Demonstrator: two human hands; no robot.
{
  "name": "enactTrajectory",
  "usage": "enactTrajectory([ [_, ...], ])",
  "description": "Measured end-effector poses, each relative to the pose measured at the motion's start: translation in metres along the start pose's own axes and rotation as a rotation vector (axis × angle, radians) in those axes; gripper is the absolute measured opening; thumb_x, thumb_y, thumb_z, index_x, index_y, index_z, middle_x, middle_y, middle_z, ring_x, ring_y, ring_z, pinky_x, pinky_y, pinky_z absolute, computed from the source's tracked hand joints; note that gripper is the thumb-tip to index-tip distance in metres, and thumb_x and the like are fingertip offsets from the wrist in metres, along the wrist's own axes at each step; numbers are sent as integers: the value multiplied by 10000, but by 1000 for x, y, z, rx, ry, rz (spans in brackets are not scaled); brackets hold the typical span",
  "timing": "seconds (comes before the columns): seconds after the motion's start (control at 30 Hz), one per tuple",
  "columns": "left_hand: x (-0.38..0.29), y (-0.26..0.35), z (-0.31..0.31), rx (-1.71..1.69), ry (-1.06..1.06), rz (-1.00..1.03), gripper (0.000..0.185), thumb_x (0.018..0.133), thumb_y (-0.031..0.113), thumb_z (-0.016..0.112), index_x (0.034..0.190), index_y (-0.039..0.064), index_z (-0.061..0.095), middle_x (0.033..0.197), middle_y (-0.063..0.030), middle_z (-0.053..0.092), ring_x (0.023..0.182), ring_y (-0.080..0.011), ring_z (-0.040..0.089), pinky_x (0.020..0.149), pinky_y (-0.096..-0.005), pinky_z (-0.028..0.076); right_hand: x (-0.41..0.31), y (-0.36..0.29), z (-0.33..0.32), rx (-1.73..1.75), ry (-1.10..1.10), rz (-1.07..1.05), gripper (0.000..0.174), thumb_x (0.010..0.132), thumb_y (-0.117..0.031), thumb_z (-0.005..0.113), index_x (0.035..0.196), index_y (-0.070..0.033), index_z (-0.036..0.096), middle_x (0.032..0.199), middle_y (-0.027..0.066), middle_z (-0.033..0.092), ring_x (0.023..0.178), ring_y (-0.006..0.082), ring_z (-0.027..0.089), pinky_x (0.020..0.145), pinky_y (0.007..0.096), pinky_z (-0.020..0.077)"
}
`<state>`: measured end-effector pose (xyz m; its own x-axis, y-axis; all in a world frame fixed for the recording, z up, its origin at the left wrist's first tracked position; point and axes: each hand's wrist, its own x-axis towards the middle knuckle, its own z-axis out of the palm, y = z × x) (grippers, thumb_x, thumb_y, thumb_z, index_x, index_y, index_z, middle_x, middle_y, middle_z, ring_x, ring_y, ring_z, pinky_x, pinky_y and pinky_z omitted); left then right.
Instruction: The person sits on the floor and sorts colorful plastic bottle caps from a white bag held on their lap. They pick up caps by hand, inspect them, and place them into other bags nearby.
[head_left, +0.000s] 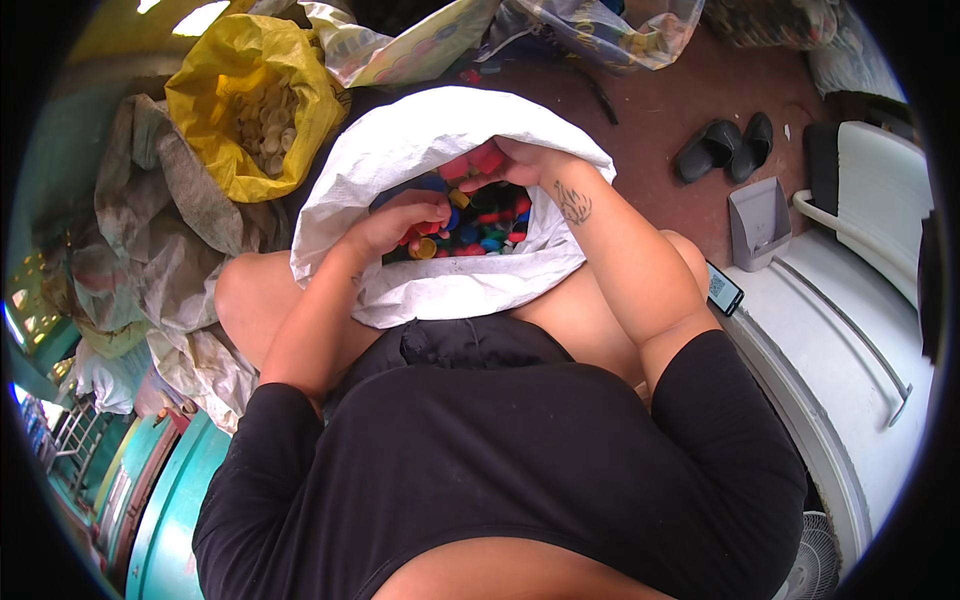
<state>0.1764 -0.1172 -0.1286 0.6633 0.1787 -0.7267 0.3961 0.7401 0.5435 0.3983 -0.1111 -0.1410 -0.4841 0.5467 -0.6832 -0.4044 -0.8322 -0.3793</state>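
A white woven sack (457, 289) stands between my knees with its mouth rolled wide. Inside lie many plastic bottle caps (491, 232) in red, blue, green and yellow. My left hand (401, 219) is in the left of the opening, its fingers curled around red caps (426, 228). A yellow cap (424, 248) shows just below those fingers. On the far right side of the opening, my right hand (521, 161) holds larger red caps (486, 156) between thumb and fingers. The sack's rim partly hides its fingertips.
A yellow sack (251, 176) of cream-coloured caps (270, 131) stands at the far left, beside crumpled sacks (176, 187). Black slippers (724, 146) lie on the reddish floor. To the right are a grey dustpan (759, 221), a phone (724, 289) and a white appliance (832, 315).
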Motion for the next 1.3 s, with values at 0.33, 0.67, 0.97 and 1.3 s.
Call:
enactTrajectory([
  [0.33, 6, 1, -7, 511, 194, -47, 364, 789, 84, 547, 1150, 44, 575, 906, -65, 634, 734, -125, 563, 669, -263, 464, -1, -12, 7, -12, -106, 24, 376, 945, -292, 387, 1154, -1, 500, 1079, 189, 597, 981, 287, 605, 782, 405, 534],
  [0.67, 21, -5, 51, 1316, 453, 222, 268, 766, 246, 615, 1019, 163, 648, 882, -86, 640, 757, -253, 615, 657, -362, 497, 13, -14, 0, -53, 31, 45, 189, 925, -152, 458, 1044, -39, 551, 977, 120, 623, 835, 227, 614, 688, 342, 530],
  [0.97, 45, -12, 55, 1021, 513, 282, 185, 720, 251, 651, 830, 103, 655, 764, -103, 598, 723, -272, 607, 627, -377, 475, 22, -26, -1, -3, 31, 127, 164, 927, -240, 483, 960, -110, 578, 884, 57, 649, 742, 155, 605, 513, 255, 485],
  [1.3, 27, 1, 43, 634, 453, 372, 230, 687, 214, 680, 675, 25, 550, 892, -128, 621, 772, -238, 583, 694, -354, 458, 25, -36, -10, -167, -64, 127, 241, 950, -248, 408, 985, -86, 584, 904, 75, 657, 765, 117, 579, 510, 228, 410],
])
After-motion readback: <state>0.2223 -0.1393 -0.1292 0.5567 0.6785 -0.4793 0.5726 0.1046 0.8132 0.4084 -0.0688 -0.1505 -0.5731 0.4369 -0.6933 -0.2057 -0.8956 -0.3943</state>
